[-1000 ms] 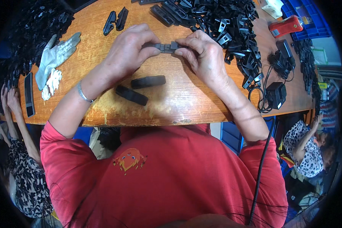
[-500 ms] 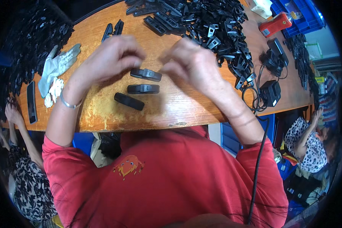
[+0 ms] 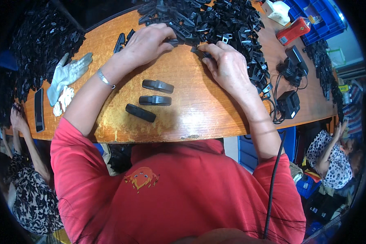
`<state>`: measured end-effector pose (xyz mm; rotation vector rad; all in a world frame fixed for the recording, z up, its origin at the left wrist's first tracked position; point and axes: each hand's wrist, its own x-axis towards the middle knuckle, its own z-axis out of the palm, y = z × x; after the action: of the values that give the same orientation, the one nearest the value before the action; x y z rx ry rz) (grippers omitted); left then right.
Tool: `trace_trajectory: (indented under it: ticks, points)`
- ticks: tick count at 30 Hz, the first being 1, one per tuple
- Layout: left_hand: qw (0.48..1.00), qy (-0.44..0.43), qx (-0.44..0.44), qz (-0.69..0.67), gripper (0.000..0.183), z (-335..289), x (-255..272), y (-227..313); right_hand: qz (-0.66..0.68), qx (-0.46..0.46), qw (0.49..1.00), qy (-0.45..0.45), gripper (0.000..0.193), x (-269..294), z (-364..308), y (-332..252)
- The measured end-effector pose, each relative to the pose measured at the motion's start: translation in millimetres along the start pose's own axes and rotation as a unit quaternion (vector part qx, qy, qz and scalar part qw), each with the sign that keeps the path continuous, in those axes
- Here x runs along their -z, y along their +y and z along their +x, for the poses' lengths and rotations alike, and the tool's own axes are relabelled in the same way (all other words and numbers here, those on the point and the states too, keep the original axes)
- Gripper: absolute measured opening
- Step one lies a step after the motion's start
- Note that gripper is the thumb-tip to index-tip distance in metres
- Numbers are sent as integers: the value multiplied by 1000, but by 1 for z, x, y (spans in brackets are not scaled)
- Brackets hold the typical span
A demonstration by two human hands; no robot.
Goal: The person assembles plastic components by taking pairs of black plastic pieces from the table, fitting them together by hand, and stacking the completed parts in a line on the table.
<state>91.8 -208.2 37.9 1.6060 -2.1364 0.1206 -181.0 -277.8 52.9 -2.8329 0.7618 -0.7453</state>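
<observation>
At the near edge of a heap of black plastic parts point(image 3: 232, 24), my left hand point(image 3: 148, 44) has its thumb and fingers closed on a black plastic part point(image 3: 173, 42). My right hand point(image 3: 228, 65), to the right, pinches another small black part point(image 3: 198, 52) between thumb and fingers. Nearer to me on the wooden table point(image 3: 199, 105) lie three black pieces: one with a raised grey middle point(image 3: 158, 86), a similar one point(image 3: 155, 100) below it, and a plain slanted black bar point(image 3: 140, 113). Beside my left wrist lie two slim black parts point(image 3: 120, 42).
A pale glove point(image 3: 67, 75) and a phone point(image 3: 39, 110) lie at the left, near another dark heap point(image 3: 36, 44). At the right are a black adapter with cables point(image 3: 288, 105), an orange-red bottle point(image 3: 293, 31) and a blue crate point(image 3: 323, 20). Other people sit at both sides.
Both hands have moved away from me, from above the three pieces to the heap's edge. Each now grips a black part. The three pieces stay on the table.
</observation>
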Motion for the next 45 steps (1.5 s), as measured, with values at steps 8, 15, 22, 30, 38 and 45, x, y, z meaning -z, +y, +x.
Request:
trace_trajectory:
  ticks: [8, 15, 22, 30, 38, 45]
  points:
    - [924, -77, 235, -292, 22, -7, 6, 13, 155, -14, 988, -11, 27, 5, -7, -6]
    - [817, -13, 216, -535, 36, -32, 3, 26, 194, 17, 981, -22, 23, -15, -10, -16]
    - [985, -18, 95, -141, 23, -56, 11, 23, 23, -3, 999, -47, 13, -15, -9, -22]
    - [979, -13, 110, -169, 22, -63, 11, 24, 126, 19, 991, 38, 26, -39, 3, -34]
    - [971, 12, 130, -200, 18, -65, 9, 26, 174, 30, 984, 29, 25, -50, 13, -19]
    - [975, 14, 114, -188, 17, -66, 9, 27, 175, 79, 981, 17, 21, -53, 18, -32]
